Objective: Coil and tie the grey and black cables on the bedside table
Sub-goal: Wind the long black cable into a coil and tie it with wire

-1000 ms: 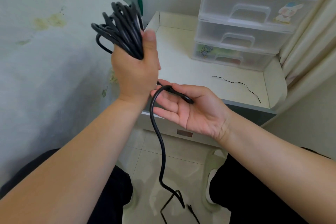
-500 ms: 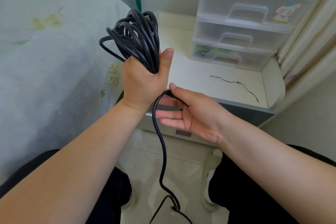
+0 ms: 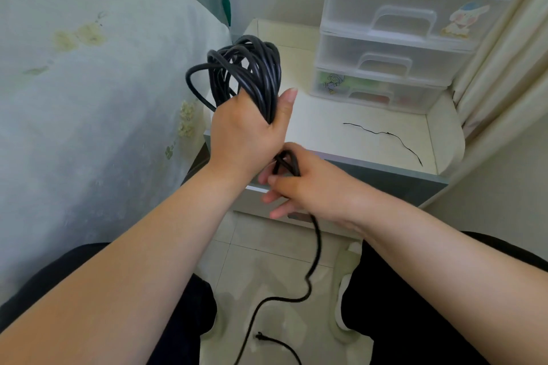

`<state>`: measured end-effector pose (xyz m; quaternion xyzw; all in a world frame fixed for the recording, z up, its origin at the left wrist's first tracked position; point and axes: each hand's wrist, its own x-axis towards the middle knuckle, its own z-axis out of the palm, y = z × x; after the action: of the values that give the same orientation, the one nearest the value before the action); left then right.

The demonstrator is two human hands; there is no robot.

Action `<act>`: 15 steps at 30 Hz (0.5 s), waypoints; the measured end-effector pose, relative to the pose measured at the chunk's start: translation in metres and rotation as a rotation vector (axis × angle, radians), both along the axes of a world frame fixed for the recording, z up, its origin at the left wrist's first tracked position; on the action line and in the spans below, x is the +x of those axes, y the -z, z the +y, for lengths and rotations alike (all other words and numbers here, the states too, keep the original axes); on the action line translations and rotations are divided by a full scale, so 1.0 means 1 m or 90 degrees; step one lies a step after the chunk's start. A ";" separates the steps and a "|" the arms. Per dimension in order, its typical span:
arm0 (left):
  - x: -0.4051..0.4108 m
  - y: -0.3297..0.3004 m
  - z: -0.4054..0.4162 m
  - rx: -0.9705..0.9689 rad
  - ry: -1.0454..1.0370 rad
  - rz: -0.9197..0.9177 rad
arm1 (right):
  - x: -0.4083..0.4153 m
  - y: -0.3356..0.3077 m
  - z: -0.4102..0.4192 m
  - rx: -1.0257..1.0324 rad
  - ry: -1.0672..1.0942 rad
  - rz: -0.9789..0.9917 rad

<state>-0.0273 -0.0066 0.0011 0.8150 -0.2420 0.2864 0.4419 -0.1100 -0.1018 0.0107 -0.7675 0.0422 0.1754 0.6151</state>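
Observation:
My left hand [image 3: 246, 133] grips a thick bundle of black cable [image 3: 252, 74], whose loops stand up above my fist over the left front of the white bedside table [image 3: 326, 124]. My right hand [image 3: 299, 184] sits just below and right of the left wrist, fingers closed on the loose run of the same black cable. From there the cable tail [image 3: 314, 270] drops to the tiled floor between my knees. A thin black tie [image 3: 382, 135] lies flat on the table's right side. No grey cable is in view.
A white three-drawer plastic organiser [image 3: 391, 47] stands at the back of the table. A bed with a floral cover [image 3: 89, 98] fills the left. A cream curtain [image 3: 510, 53] hangs at the right. My dark-trousered knees flank the floor below.
My left hand has moved down and right with the coil. My right hand has turned over from palm-up and closed on the loose cable, bringing it up under the left wrist.

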 end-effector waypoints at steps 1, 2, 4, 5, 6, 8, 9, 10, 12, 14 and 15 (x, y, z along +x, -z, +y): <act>0.001 -0.001 0.000 -0.003 0.005 0.028 | 0.001 -0.003 -0.004 -0.025 0.001 -0.021; 0.003 -0.001 0.000 -0.007 0.011 0.054 | 0.001 -0.006 -0.008 -0.064 -0.004 -0.047; 0.007 0.000 0.000 0.003 0.030 0.103 | 0.001 -0.009 -0.014 -0.167 -0.029 -0.097; 0.009 0.001 -0.001 0.016 0.043 0.127 | 0.002 -0.009 -0.016 -0.215 -0.044 -0.116; 0.012 0.003 -0.001 0.035 0.056 0.150 | 0.002 -0.009 -0.017 -0.252 -0.057 -0.129; 0.014 0.002 -0.001 0.084 0.084 0.196 | 0.004 -0.009 -0.021 -0.299 -0.071 -0.145; 0.014 0.001 -0.002 0.108 0.104 0.225 | 0.005 -0.010 -0.023 -0.310 -0.070 -0.155; 0.014 -0.001 -0.003 0.126 0.123 0.259 | 0.005 -0.012 -0.025 -0.315 -0.063 -0.168; 0.012 -0.007 -0.006 0.149 0.154 0.343 | 0.008 -0.016 -0.031 -0.322 -0.049 -0.198; 0.009 -0.011 -0.007 0.155 0.182 0.449 | 0.009 -0.021 -0.036 -0.304 -0.053 -0.208; 0.007 -0.013 -0.006 0.152 0.204 0.511 | 0.009 -0.023 -0.038 -0.284 -0.059 -0.207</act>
<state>-0.0206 -0.0130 0.0142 0.8591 -0.2057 -0.1542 0.4425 -0.1008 -0.1400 0.0337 -0.9031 -0.0544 0.0643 0.4210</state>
